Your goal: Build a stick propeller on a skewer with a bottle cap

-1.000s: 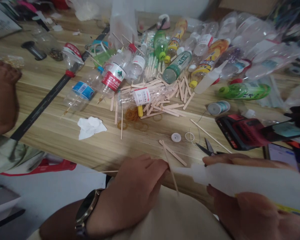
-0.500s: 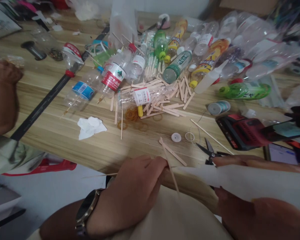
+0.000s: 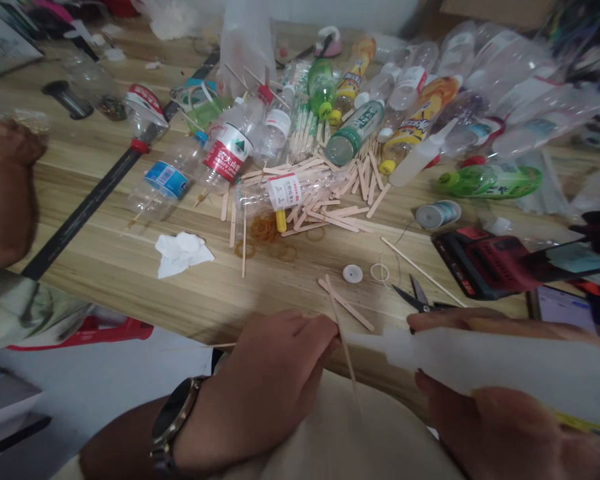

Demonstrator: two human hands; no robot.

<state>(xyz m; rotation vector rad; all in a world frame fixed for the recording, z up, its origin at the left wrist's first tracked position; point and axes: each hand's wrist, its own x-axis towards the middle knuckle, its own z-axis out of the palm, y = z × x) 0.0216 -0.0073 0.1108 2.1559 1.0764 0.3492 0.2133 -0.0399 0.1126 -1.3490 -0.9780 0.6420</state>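
Note:
My left hand (image 3: 275, 373), with a watch on its wrist, is closed at the table's front edge. Its fingertips pinch a thin wooden stick (image 3: 349, 360) that slants down toward my lap. Another thin stick (image 3: 220, 345) pokes out on the far side of that hand; whether the two are joined is hidden. In my right hand (image 3: 510, 427) lies a white squeeze bottle (image 3: 480, 360), held sideways between thumb and fingers. Its narrow nozzle points left and meets or nearly touches the stick beside my left fingertips. A flat craft stick (image 3: 347, 305) lies just beyond.
Black scissors (image 3: 417, 297), a red-black power tool (image 3: 495, 263) and a thread spool (image 3: 437, 215) lie at right. Craft sticks (image 3: 330, 220), rubber bands (image 3: 265, 228) and plastic bottles (image 3: 355, 133) crowd the middle. Another person's arm (image 3: 7, 193) rests at left near crumpled tissue (image 3: 183, 255).
My right hand and the squeeze bottle have shifted slightly left, toward the stick. My left hand and its stick have barely moved.

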